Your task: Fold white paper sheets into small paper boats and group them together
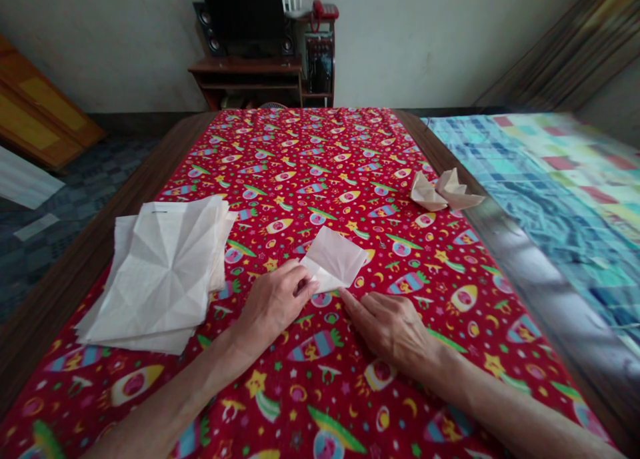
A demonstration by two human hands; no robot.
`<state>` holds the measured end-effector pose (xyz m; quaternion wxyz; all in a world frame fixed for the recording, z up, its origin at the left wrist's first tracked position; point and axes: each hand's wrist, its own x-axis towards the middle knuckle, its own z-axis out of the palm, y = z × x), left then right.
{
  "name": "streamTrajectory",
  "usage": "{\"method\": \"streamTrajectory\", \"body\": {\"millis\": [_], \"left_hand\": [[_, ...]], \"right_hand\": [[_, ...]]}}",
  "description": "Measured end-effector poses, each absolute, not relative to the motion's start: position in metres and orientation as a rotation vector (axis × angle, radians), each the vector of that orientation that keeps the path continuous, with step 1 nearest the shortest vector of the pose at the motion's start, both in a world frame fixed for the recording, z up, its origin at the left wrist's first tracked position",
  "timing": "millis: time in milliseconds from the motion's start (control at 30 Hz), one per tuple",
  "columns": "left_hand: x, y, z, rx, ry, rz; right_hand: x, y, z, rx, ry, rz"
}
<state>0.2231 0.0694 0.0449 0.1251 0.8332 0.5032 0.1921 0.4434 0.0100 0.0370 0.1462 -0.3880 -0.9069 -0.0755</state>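
Note:
A small folded square of white paper [336, 255] lies on the red cloth in front of me, with creases spreading from its lower corner. My left hand [280, 292] is closed on the paper's lower left edge, thumb and fingers together. From the right, my right hand [387, 322] reaches in with its index finger stretched out, the tip touching the paper's lower edge. Its other fingers are loosely curled, and the thumb is hidden. Left of my hands sits a stack of creased white paper sheets [160, 272]. Two folded paper pieces [429, 192] stand at the right edge of the cloth.
A red patterned cloth [310, 379] covers most of the wooden table [145, 165]. To the right is a bed with a blue checked cover [500, 199]. Beyond the table's far end are a TV stand [245, 72], a black screen [245, 12] and a red telephone [325, 10].

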Motion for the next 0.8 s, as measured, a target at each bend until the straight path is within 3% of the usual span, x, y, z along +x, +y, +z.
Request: {"method": "streamTrajectory", "body": {"millis": [800], "left_hand": [[0.2238,0.0706,0.0438,2.431,1.490,0.542]], "right_hand": [[0.4399,0.0112,0.0391,-1.203,-2.577,-0.161]]}}
